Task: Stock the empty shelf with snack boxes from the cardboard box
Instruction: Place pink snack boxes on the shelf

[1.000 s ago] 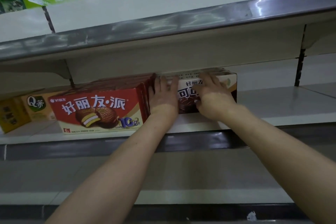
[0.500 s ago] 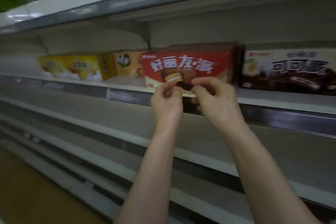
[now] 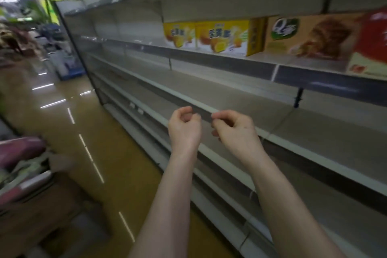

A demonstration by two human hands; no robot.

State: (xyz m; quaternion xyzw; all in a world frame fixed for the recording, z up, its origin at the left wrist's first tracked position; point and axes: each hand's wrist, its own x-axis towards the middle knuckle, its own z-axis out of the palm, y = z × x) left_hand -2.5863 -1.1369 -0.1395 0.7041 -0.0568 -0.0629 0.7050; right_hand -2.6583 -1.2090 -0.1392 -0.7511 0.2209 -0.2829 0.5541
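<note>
My left hand (image 3: 184, 130) and my right hand (image 3: 234, 132) are raised side by side in front of the bare lower shelves (image 3: 230, 98), fingers curled with thumbs against fingertips, holding nothing. On the shelf above stand yellow snack boxes (image 3: 211, 36), a tan Q box (image 3: 310, 35) and, at the right edge, part of a red snack box (image 3: 372, 44). A blurred brown cardboard box (image 3: 46, 213) sits on the floor at lower left, well away from both hands.
The shelf unit runs from far left to near right, its white edges (image 3: 219, 165) jutting toward my arms. A glossy yellow-brown aisle floor (image 3: 62, 123) lies to the left. Maroon packages (image 3: 18, 151) and a blue display (image 3: 65, 65) stand across the aisle.
Both hands have come off the brown snack box and dropped below its shelf. My view has swung left, so the red and brown boxes slid out to the right and the aisle appeared.
</note>
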